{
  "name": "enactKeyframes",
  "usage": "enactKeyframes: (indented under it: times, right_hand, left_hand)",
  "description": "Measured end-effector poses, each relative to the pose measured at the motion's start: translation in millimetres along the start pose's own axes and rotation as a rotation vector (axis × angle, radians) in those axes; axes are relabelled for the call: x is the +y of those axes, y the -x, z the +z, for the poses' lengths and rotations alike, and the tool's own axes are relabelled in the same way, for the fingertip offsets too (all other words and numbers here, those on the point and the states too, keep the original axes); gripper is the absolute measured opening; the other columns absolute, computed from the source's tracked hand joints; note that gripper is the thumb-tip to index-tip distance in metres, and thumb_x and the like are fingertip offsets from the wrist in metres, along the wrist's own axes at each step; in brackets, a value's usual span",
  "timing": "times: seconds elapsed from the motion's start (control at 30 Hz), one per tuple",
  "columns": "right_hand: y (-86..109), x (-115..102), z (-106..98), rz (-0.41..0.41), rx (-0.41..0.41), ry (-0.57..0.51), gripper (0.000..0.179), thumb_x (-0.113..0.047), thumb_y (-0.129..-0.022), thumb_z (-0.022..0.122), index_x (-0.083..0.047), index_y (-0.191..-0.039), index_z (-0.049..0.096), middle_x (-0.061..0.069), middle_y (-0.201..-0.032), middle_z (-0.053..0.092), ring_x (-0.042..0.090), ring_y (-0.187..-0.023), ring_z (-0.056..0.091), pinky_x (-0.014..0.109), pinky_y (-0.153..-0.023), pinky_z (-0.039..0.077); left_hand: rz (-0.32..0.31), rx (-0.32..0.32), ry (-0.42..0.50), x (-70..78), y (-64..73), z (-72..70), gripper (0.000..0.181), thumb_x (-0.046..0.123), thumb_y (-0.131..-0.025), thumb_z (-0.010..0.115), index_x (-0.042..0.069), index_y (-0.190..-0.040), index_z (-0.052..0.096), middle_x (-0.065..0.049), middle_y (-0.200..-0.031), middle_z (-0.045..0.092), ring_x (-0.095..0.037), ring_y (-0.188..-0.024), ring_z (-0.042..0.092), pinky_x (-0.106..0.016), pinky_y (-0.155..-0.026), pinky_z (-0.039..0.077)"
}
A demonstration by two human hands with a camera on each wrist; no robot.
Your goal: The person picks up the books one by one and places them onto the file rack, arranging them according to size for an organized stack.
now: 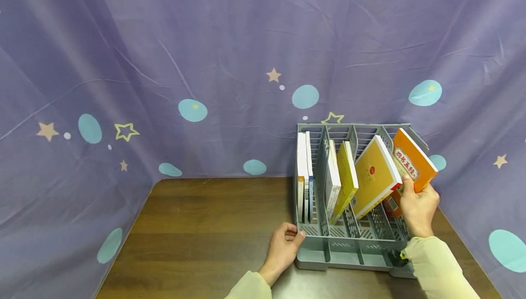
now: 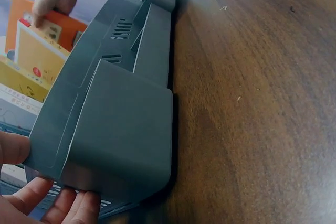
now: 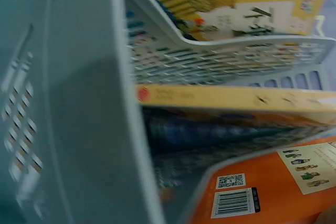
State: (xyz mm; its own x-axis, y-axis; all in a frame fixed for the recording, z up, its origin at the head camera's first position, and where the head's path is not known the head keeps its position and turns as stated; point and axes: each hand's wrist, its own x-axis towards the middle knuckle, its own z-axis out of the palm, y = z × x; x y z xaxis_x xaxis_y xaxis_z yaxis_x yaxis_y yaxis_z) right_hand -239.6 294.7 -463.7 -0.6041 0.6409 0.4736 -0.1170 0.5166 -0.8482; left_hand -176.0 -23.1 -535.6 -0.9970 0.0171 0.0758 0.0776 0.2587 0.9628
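Observation:
A grey desktop book rack (image 1: 353,244) stands on the wooden table with books upright in its slots. My left hand (image 1: 283,246) grips its front left corner, thumb on one side and fingers curled on the other, as the left wrist view shows. With my right hand (image 1: 420,207) I hold an orange book (image 1: 425,164) at the rightmost slot, tilted and raised above the front rail. Its barcoded orange cover (image 3: 278,182) shows in the right wrist view. A yellow book (image 1: 374,171) with a red spot leans right beside my right thumb.
Farther left in the rack are a thinner yellow book (image 1: 345,178), a white book (image 1: 332,185) and white-spined books (image 1: 302,171). Small open trays run along the rack's front; a dark object (image 1: 396,258) lies in the right one. A purple patterned curtain (image 1: 230,84) hangs behind the table (image 1: 197,230).

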Motion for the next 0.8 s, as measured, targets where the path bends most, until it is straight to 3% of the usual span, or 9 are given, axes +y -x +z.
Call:
enactKeyframes:
  times: [0.23, 0.4, 0.5, 0.57, 0.63, 0.8]
  right_hand:
    - [4.8, 16, 18, 0.078, 0.01, 0.011, 0.025, -0.008, -0.091, 0.054, 0.008, -0.103, 0.069, 0.021, -0.093, 0.068, -0.006, -0.068, 0.046, 0.012, -0.062, 0.036]
    - [4.4, 30, 31, 0.162, 0.022, -0.067, 0.026, -0.009, -0.091, 0.051, 0.005, -0.101, 0.07, -0.014, -0.075, 0.062, 0.001, -0.067, 0.049, 0.015, -0.061, 0.038]
    - [3.1, 37, 37, 0.179, 0.035, -0.153, 0.026, -0.014, -0.093, 0.053, 0.003, -0.105, 0.07, -0.026, -0.074, 0.057, 0.001, -0.071, 0.053, 0.015, -0.065, 0.04]
    - [2.4, 42, 39, 0.179, 0.035, -0.161, 0.025, -0.013, -0.092, 0.055, 0.003, -0.103, 0.07, -0.027, -0.073, 0.056, 0.002, -0.071, 0.053, 0.015, -0.066, 0.04]
    - [1.9, 45, 40, 0.208, -0.002, -0.102, 0.023, -0.013, -0.091, 0.055, 0.004, -0.096, 0.069, -0.025, -0.067, 0.054, 0.007, -0.068, 0.05, 0.018, -0.063, 0.039]
    - [1.5, 49, 35, 0.328, -0.223, 0.096, 0.026, -0.021, -0.089, 0.055, 0.003, -0.094, 0.063, -0.003, -0.068, 0.056, 0.016, -0.068, 0.046, 0.026, -0.058, 0.037]
  left_hand:
    - [0.023, 0.001, 0.007, -0.7, 1.2, -1.2, 0.023, 0.015, -0.083, 0.073, -0.003, -0.092, 0.061, -0.003, -0.083, 0.063, -0.013, -0.075, 0.062, -0.024, -0.067, 0.051]
    - [0.008, -0.007, -0.004, -2.1, 0.1, 0.5, 0.023, 0.015, -0.084, 0.072, -0.003, -0.093, 0.061, 0.0, -0.084, 0.062, -0.009, -0.075, 0.06, -0.023, -0.068, 0.051]
    - [0.015, -0.012, -0.005, -1.8, 0.4, 0.6, 0.023, 0.014, -0.084, 0.071, -0.003, -0.094, 0.06, -0.001, -0.086, 0.062, -0.009, -0.076, 0.06, -0.023, -0.068, 0.05]
    - [0.02, -0.017, -0.005, -1.1, 0.8, 0.0, 0.023, 0.014, -0.084, 0.072, -0.003, -0.094, 0.06, -0.002, -0.086, 0.062, -0.01, -0.076, 0.06, -0.024, -0.069, 0.05]
    - [0.026, -0.022, -0.004, -0.4, 1.4, -1.3, 0.023, 0.014, -0.084, 0.072, -0.003, -0.094, 0.06, -0.002, -0.086, 0.062, -0.012, -0.077, 0.06, -0.024, -0.069, 0.05]
    - [0.022, -0.019, -0.004, 0.7, 1.1, -2.5, 0.023, 0.014, -0.084, 0.072, -0.003, -0.094, 0.06, -0.003, -0.085, 0.062, -0.012, -0.076, 0.06, -0.025, -0.069, 0.051]
